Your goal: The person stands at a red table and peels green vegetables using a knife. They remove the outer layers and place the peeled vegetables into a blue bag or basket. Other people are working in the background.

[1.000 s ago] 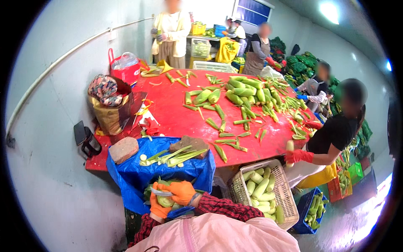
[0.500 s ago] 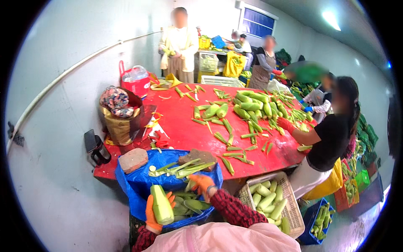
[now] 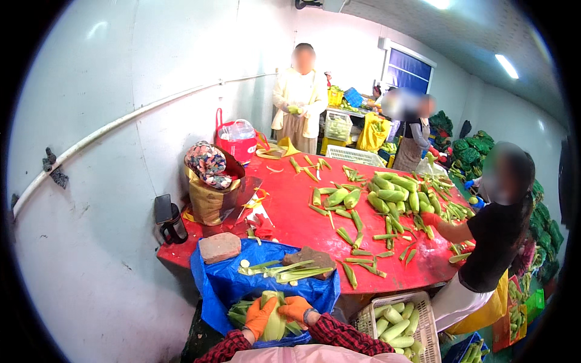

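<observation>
An ear of corn (image 3: 274, 325), pale green and still in husk, stands between my two orange-gloved hands above the open blue bag (image 3: 209, 296). My left hand (image 3: 259, 317) is wrapped round its left side. On its right side, my right hand (image 3: 295, 308) has its fingers bent in and pinching at the husk; the fingertips are partly hidden. Loose green husks (image 3: 239, 311) lie in the bag under the corn. Stripped stalk pieces and leaves (image 3: 290, 271) rest on the bag's far edge, near a brown stone (image 3: 310, 260) and a reddish brick (image 3: 219, 247).
On my right stands a cream crate (image 3: 431, 330) of peeled ears. The red table (image 3: 290, 212) bears a corn heap (image 3: 393, 193) and husk scraps; a co-worker's gloved hand (image 3: 431, 219) reaches there. A gold bag (image 3: 212, 196) and black mug (image 3: 175, 227) are at left.
My right hand has come from the stalk pieces down to the corn. The corn and left hand now sit lower over the bag. The whole view has shifted.
</observation>
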The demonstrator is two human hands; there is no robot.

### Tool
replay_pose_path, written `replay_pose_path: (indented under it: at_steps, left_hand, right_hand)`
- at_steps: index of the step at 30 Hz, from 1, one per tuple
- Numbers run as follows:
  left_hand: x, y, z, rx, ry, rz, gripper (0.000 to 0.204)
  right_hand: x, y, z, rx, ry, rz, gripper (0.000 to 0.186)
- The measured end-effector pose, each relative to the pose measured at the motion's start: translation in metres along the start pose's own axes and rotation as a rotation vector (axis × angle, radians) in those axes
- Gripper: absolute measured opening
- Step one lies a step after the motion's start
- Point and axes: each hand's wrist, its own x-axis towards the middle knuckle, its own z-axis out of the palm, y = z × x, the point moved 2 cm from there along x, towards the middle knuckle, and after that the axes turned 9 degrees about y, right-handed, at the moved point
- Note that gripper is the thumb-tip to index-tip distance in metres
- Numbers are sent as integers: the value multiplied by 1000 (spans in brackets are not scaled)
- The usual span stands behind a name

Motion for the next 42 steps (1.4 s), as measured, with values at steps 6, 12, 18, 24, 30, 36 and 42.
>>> replay_pose_path:
  at_steps: [6, 12, 18, 24, 30, 36, 42]
  left_hand:
    - [2, -7, -12, 10, -158, -27, 48]
    - [6, -1, -17, 198, -26, 20, 56]
    - [26, -25, -23, -166, 22, -184, 47]
    - [32, 5, -50, -520, 24, -70, 37]
    - [25, 45, -38, -234, -192, 89, 51]
    - [38, 34, -29, -97, -246, 248, 49]
    - [42, 36, -34, 36, -264, 239, 70]
  right_hand:
    - [27, 40, 8, 137, 39, -96, 20]
    - [41, 75, 12, 534, 122, 204, 18]
    - [25, 49, 31, 717, -105, 92, 13]
    - [47, 57, -25, 908, 140, 41, 12]
    - [60, 38, -77, -296, 357, 11, 35]
    - [25, -21, -24, -410, 206, -641, 69]
    - [25, -24, -11, -129, 291, -698, 45]
